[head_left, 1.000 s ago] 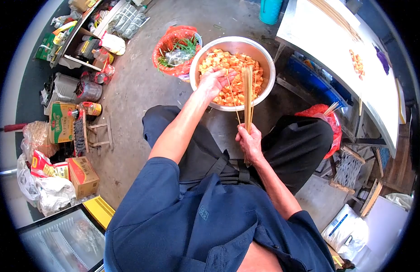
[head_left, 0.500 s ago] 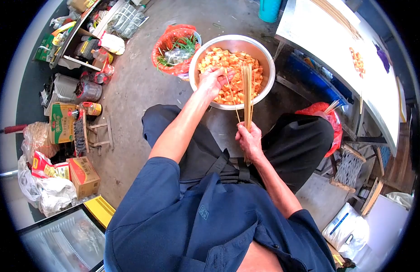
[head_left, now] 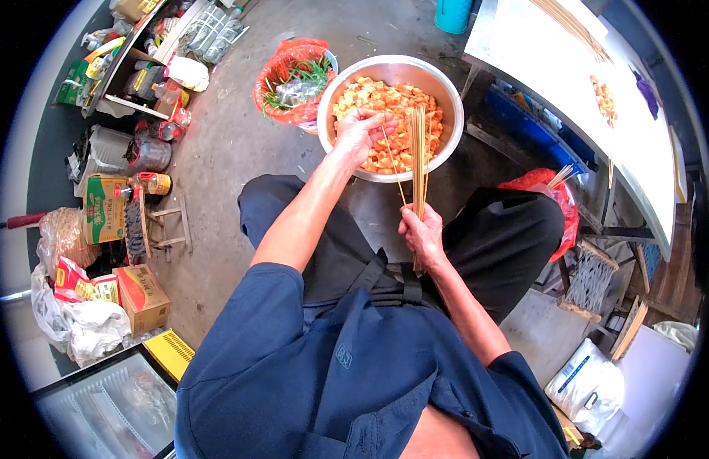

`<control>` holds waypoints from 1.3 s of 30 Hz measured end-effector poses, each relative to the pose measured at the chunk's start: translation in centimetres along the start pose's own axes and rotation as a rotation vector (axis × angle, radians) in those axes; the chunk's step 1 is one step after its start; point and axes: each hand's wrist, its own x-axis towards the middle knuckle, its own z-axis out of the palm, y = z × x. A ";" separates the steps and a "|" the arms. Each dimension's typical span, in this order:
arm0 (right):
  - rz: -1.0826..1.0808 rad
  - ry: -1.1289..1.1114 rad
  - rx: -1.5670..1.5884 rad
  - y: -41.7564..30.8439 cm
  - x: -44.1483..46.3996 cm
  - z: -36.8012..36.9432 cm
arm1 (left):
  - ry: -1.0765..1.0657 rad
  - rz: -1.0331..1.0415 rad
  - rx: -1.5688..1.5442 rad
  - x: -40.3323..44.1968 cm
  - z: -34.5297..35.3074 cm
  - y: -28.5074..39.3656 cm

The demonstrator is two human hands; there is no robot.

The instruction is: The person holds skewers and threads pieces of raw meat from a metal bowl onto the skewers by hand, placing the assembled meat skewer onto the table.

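Observation:
My left hand (head_left: 357, 138) is over the near left part of a metal basin (head_left: 455, 135), its fingers closed in a pinch at the upper end of a single bamboo skewer (head_left: 393, 162). Whether a meat piece is also between those fingertips I cannot make out. Orange, marinated chunks that look like meat (head_left: 381, 98) fill the basin. Lower and to the right, my right hand (head_left: 423, 236) is wrapped round an upright bundle of bamboo skewers (head_left: 418, 157). The single skewer's lower end meets the right thumb and slants away from the bundle.
A red-bag-lined bucket (head_left: 281, 65) with green leaves stands left of the basin. At the right, a white table (head_left: 515, 38) bears long skewers and orange pieces. Another red bag (head_left: 566, 218) with sticks sits by my right knee. Cartons (head_left: 142, 298) and bottles line the left.
Both hands keep nearly the same pose. The left fingers shift very slightly at the skewer's upper end, and the whole view moves a little.

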 end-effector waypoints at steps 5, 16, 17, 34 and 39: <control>-0.066 0.051 -0.075 1.2 0.3 -0.1 | 0.024 -0.027 0.059 0.0 -0.1 -0.1; -0.181 0.098 -0.128 1.9 0.4 0.1 | 0.020 -0.063 -0.018 0.3 -0.4 -0.4; -0.200 0.106 -0.123 1.8 0.4 0.1 | 0.021 -0.063 -0.018 0.3 -0.5 -0.5; -0.215 0.174 -0.117 3.6 -0.6 1.1 | 0.053 -0.129 0.103 -0.9 -0.1 -2.6; -0.141 0.139 -0.046 2.9 -1.4 1.2 | 0.053 -0.124 0.120 -2.1 1.2 -1.8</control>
